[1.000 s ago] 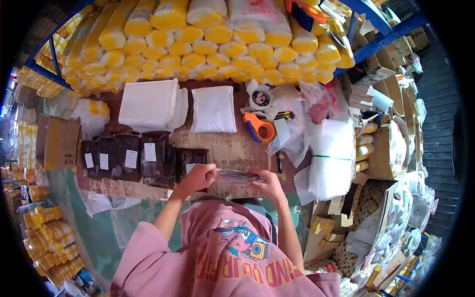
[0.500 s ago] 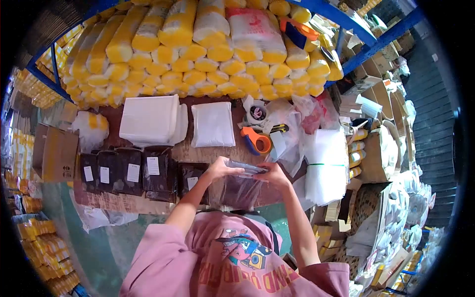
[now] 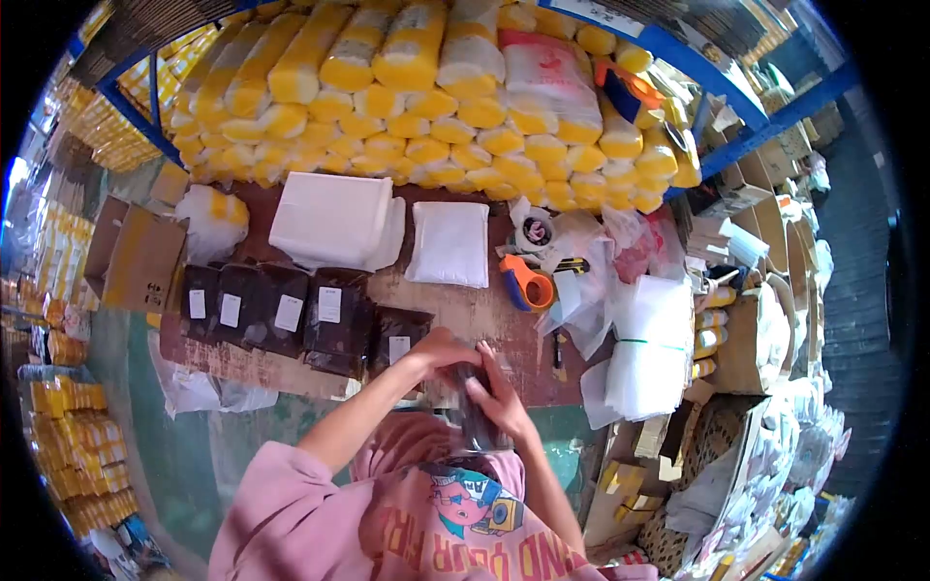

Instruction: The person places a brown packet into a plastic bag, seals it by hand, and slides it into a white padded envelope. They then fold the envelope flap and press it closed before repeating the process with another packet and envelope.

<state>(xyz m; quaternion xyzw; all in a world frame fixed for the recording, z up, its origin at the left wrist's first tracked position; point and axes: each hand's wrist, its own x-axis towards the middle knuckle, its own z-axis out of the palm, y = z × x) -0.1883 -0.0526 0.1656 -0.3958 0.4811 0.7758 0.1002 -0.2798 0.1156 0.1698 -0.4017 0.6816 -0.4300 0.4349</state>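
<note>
Between my hands, close to my shirt at the table's front edge, is a dark packet in clear plastic film [image 3: 475, 422], tilted and partly smeared by motion. My left hand [image 3: 444, 352] is closed on its upper end. Along its right side my right hand [image 3: 501, 395] is pressed, fingers pointing up toward the left hand. Just left of my hands lies a dark brown packet with a white label [image 3: 400, 339]. Several similar labelled packets [image 3: 337, 324] sit in a row farther left. What lies under my palms is hidden.
Behind are a white stack [image 3: 329, 223], a white padded packet [image 3: 449, 247] and an orange-and-blue tape dispenser [image 3: 528, 286]. A bundle of clear bags [image 3: 647, 349] lies right, near a small dark cutter [image 3: 558, 354]. Yellow-and-white rolls [image 3: 417, 126] are piled along the back.
Both hands have drawn the packet down toward my body and turned it from lying across to pointing at me. The camera view has shifted, so the table appears farther right.
</note>
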